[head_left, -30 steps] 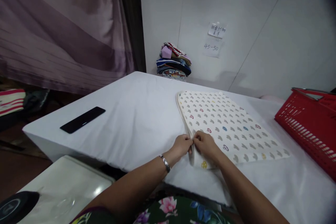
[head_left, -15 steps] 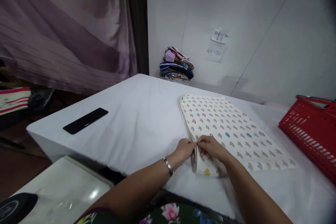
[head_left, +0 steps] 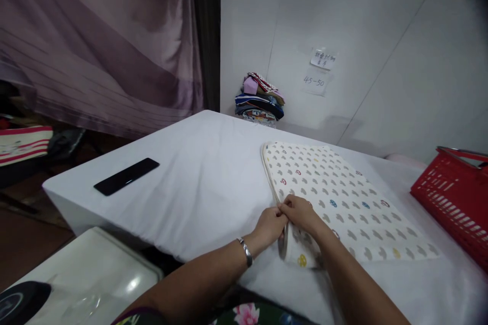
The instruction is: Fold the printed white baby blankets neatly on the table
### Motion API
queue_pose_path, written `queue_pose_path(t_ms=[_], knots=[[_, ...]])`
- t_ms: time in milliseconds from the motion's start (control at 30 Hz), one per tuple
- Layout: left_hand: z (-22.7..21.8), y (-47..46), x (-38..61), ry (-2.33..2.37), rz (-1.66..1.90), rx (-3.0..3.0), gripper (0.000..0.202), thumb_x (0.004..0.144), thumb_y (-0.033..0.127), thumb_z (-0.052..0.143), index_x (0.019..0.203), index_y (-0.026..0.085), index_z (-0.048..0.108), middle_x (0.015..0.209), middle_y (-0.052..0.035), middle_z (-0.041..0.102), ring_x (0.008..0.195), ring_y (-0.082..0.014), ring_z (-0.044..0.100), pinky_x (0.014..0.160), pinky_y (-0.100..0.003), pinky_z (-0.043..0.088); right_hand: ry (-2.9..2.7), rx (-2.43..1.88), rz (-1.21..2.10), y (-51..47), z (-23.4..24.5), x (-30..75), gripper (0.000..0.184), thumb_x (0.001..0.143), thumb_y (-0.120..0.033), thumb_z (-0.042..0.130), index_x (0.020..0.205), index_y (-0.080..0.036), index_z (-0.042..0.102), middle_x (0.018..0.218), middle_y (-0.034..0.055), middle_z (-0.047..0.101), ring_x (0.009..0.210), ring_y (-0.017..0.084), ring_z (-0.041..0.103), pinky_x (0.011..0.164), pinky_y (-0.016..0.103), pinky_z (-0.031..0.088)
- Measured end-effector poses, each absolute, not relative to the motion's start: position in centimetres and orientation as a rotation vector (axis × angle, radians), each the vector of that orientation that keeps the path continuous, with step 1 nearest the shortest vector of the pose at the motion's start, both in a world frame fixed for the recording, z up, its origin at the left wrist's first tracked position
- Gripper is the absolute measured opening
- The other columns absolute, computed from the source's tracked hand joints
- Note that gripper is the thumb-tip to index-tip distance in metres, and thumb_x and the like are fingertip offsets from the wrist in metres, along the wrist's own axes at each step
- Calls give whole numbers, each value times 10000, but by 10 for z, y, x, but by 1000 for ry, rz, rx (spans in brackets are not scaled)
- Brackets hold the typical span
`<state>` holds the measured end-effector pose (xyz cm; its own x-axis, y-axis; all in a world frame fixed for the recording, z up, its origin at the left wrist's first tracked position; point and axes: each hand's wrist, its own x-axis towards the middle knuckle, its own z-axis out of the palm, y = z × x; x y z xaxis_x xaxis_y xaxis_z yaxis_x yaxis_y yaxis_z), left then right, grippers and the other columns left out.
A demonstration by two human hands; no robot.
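A cream cloth (head_left: 343,198) printed with small grey and coloured shapes lies folded flat on the white table (head_left: 198,183). My left hand (head_left: 270,224), a bracelet on its wrist, pinches the cloth's folded left edge near the front corner. My right hand (head_left: 299,212) meets it from the other side, fingers closed on the same edge. The near corner of the cloth is lifted slightly and curls up between the two hands.
A black phone (head_left: 126,176) lies near the table's left edge. A pile of folded clothes (head_left: 260,98) sits at the far corner by the wall. A red plastic basket (head_left: 455,195) stands at the right. A white glossy surface (head_left: 87,274) is below left.
Both hands have slid a little farther along the cloth's left edge, still pinching it. The near corner has risen and curled more. The camera has shifted slightly.
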<state>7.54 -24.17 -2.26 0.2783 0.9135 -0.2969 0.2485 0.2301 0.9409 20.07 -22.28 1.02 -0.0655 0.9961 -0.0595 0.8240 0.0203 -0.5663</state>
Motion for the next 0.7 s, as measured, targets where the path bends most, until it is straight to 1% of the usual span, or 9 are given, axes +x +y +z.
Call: queue_pose_path(t_ms=[100, 233, 300, 367, 467, 567, 700], knots=[[-24, -244, 77, 1214, 680, 1297, 163, 750, 211, 505, 593, 172, 522, 433, 40, 487, 409, -97, 480, 423, -201, 310, -1939, -1881, 713, -220, 3, 201, 267, 780, -413, 534, 653, -186, 594, 652, 17, 635, 614, 140, 545, 544, 235, 327], [-18, -250, 77, 1154, 682, 1218, 142, 712, 101, 489, 587, 167, 504, 443, 50, 472, 408, -78, 466, 429, -187, 313, -1902, -1903, 800, -218, 0, 205, 249, 752, -396, 551, 630, -182, 583, 589, 4, 595, 568, 128, 512, 514, 228, 319], [-12, -253, 76, 1136, 660, 1137, 154, 689, 64, 471, 573, 165, 486, 443, 51, 460, 402, -72, 465, 412, -182, 292, -1895, -1887, 832, -217, 1, 207, 210, 726, -360, 568, 616, -180, 574, 572, -4, 575, 562, 123, 498, 512, 225, 321], [-7, -253, 73, 1083, 610, 1099, 143, 684, 71, 471, 572, 156, 500, 452, 48, 462, 397, -68, 470, 389, -181, 256, -1887, -1861, 871, -217, 1, 209, 157, 699, -290, 568, 588, -181, 546, 538, -21, 537, 538, 111, 477, 498, 218, 316], [-1, -244, 65, 1056, 529, 1114, 95, 683, 134, 522, 599, 136, 566, 493, 36, 506, 389, -67, 482, 371, -184, 225, -1848, -1830, 947, -219, -1, 210, 123, 662, -203, 537, 554, -186, 480, 481, -54, 461, 459, 83, 418, 448, 203, 284], [3, -222, 59, 1161, 524, 1098, 72, 669, 174, 569, 627, 123, 598, 548, 16, 574, 387, -65, 493, 372, -184, 244, -1773, -1771, 1020, -222, -2, 212, 121, 673, -217, 528, 569, -185, 473, 474, -63, 436, 424, 71, 386, 407, 191, 261], [3, -190, 60, 1247, 575, 1072, 53, 667, 149, 572, 676, 110, 607, 603, -9, 626, 390, -73, 511, 372, -193, 257, -1674, -1672, 1134, -225, -4, 215, 104, 706, -261, 511, 648, -179, 539, 499, -56, 457, 412, 76, 403, 387, 190, 288]])
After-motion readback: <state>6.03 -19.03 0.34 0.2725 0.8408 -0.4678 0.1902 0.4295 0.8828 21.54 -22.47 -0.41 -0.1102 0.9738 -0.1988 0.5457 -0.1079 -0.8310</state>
